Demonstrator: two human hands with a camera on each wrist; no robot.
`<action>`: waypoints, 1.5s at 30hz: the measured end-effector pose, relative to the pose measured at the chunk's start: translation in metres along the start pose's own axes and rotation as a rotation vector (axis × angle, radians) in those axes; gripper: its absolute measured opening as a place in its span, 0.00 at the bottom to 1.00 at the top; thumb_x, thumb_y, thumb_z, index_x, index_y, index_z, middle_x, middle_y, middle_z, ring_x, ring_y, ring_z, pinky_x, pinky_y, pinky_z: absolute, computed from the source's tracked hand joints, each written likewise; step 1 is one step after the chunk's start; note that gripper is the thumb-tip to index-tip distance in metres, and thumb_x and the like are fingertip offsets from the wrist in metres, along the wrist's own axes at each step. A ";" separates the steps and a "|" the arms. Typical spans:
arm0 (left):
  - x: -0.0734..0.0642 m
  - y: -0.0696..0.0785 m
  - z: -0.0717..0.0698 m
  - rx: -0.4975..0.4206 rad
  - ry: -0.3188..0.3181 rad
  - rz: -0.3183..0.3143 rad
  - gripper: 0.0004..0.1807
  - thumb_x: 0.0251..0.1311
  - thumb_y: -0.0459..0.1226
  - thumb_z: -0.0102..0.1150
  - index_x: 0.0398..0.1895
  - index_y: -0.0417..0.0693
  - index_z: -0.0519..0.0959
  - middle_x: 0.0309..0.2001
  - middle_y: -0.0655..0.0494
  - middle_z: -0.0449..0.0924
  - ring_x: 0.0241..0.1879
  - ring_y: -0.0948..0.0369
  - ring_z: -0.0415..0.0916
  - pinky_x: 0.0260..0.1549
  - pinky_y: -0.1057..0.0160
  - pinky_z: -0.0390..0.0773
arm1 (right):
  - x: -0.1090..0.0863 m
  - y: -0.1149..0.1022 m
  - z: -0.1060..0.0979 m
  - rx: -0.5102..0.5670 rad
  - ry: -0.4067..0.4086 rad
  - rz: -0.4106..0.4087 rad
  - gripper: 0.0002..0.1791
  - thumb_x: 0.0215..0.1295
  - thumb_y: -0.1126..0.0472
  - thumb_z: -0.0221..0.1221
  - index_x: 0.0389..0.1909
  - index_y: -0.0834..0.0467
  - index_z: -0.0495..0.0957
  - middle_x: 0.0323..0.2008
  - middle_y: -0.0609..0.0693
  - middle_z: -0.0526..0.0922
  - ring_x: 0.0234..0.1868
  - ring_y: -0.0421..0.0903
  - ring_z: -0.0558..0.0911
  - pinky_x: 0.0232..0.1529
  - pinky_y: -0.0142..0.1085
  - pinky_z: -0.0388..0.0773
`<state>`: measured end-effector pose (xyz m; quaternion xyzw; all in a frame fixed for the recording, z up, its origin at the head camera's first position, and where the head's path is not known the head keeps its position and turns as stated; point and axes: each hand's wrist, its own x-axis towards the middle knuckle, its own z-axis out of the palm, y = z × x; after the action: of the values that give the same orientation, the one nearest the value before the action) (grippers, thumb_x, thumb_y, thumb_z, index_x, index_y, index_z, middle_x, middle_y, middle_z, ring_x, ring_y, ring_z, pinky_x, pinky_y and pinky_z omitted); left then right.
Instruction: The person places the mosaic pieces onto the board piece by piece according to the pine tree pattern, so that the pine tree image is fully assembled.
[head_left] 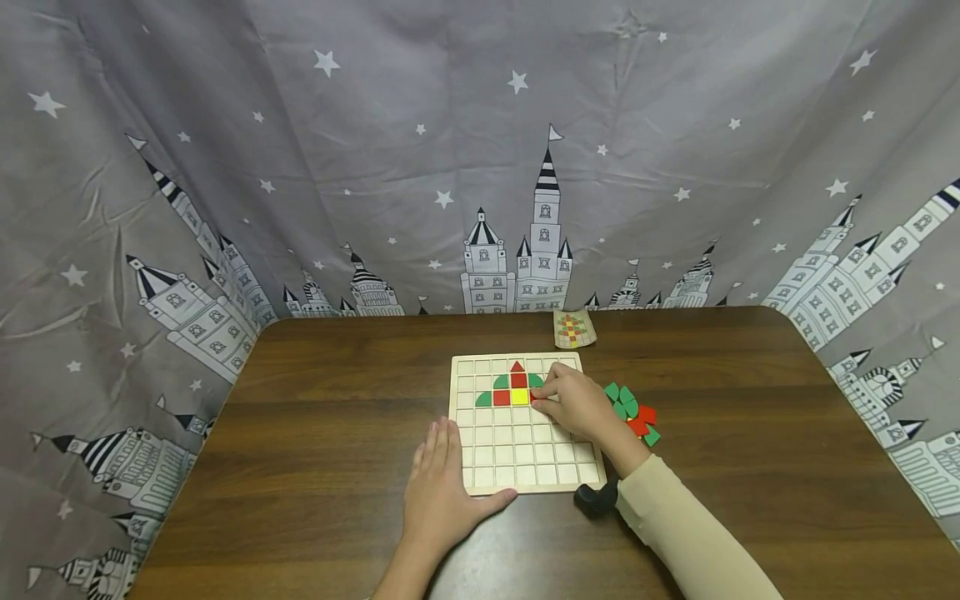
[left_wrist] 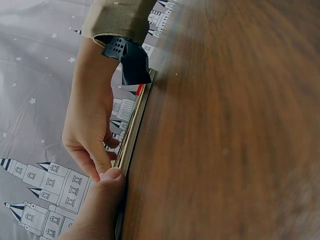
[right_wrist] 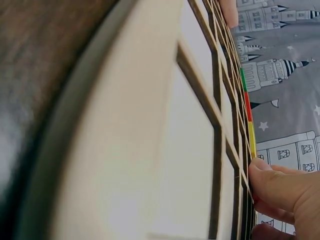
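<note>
A light wooden grid board lies on the table, with a few coloured tiles in its cells. A red triangle tops a red square, and a yellow square sits below that. Green rounded tiles flank them. My right hand pinches a red tile at the cell right of the yellow square; the fingers cover most of it. My left hand lies with straight fingers along the board's left edge, its thumb at the near edge.
Loose green tiles and red tiles lie in a pile right of the board. A pattern card lies at the table's back edge. A black wrist camera hangs near the board's near right corner. A grey curtain stands behind.
</note>
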<state>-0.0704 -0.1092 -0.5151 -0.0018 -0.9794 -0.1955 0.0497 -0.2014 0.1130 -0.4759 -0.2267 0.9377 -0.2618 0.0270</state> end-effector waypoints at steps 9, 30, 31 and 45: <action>-0.001 0.000 0.001 0.002 0.006 0.002 0.76 0.35 0.83 0.53 0.78 0.37 0.51 0.79 0.43 0.49 0.79 0.49 0.45 0.75 0.46 0.54 | 0.001 -0.001 -0.002 -0.005 -0.020 0.006 0.10 0.61 0.54 0.68 0.43 0.50 0.90 0.31 0.40 0.73 0.26 0.38 0.69 0.23 0.30 0.65; -0.002 0.001 -0.001 0.012 0.011 -0.005 0.76 0.34 0.83 0.53 0.77 0.36 0.52 0.79 0.42 0.49 0.79 0.49 0.46 0.75 0.47 0.55 | -0.004 -0.004 0.001 -0.050 0.034 -0.027 0.12 0.62 0.55 0.68 0.46 0.50 0.88 0.31 0.41 0.74 0.28 0.37 0.68 0.25 0.29 0.66; -0.002 0.001 -0.001 0.013 0.011 -0.005 0.76 0.34 0.83 0.53 0.77 0.36 0.52 0.79 0.42 0.49 0.79 0.49 0.46 0.75 0.47 0.55 | -0.004 -0.004 0.001 -0.051 0.035 -0.027 0.12 0.62 0.55 0.68 0.46 0.50 0.88 0.31 0.41 0.74 0.28 0.37 0.68 0.25 0.29 0.66; -0.001 0.001 -0.001 0.007 -0.004 -0.014 0.76 0.34 0.83 0.53 0.78 0.37 0.51 0.79 0.43 0.48 0.80 0.50 0.44 0.75 0.47 0.54 | -0.017 0.011 -0.015 -0.029 0.113 -0.018 0.13 0.65 0.56 0.64 0.48 0.54 0.87 0.39 0.46 0.81 0.38 0.44 0.76 0.36 0.37 0.74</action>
<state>-0.0692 -0.1084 -0.5139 0.0046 -0.9802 -0.1925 0.0462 -0.1937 0.1360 -0.4700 -0.2205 0.9394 -0.2606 -0.0318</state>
